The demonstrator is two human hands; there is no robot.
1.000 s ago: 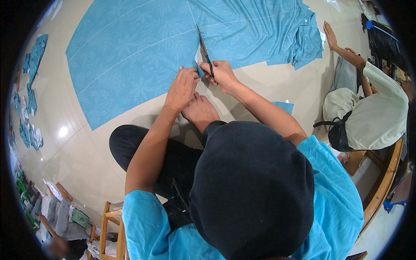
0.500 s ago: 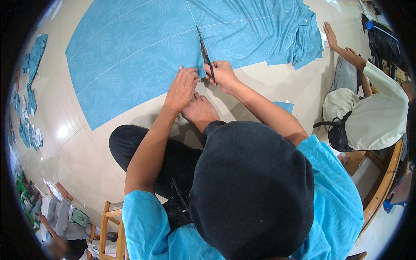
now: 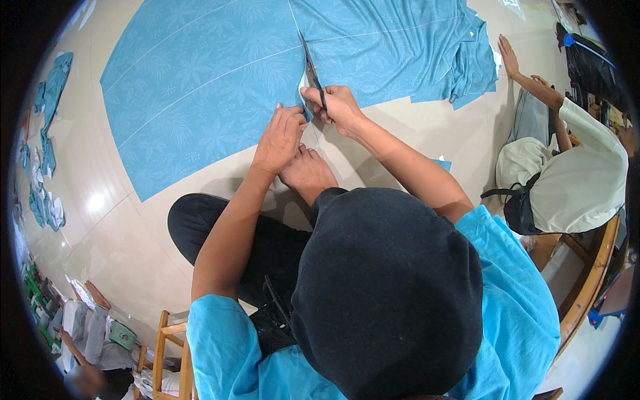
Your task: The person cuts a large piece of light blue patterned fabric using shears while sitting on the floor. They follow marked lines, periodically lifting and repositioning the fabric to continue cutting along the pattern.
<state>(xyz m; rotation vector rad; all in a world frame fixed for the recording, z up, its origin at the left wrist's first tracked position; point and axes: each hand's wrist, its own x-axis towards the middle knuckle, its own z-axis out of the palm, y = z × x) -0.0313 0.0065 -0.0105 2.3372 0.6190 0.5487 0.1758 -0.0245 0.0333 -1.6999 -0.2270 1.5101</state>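
Observation:
A wide sheet of blue leaf-patterned fabric [image 3: 200,87] with thin white lines lies spread on the floor. My right hand [image 3: 335,107] is closed round the handles of a pair of black scissors [image 3: 311,65], whose blades point away from me along a white line. Below the blades the cloth is parted, and a pale gap shows beside my thumb. My left hand [image 3: 281,137] is closed at the near edge of the fabric, just left of the cut, its fingertips pinching the cloth. My bare foot [image 3: 310,175] rests on the floor right under it.
At the right, fabric lies bunched [image 3: 473,67], near another person in a pale top [image 3: 580,180] with a hand on the floor. A small blue scrap [image 3: 442,164] lies nearer. Blue cloth pieces [image 3: 50,147] line the far left. A wooden stool [image 3: 175,340] stands lower left.
The scissors have moved slightly farther away along the white line. The cut has opened wider near my right thumb. My left hand has stayed almost in place.

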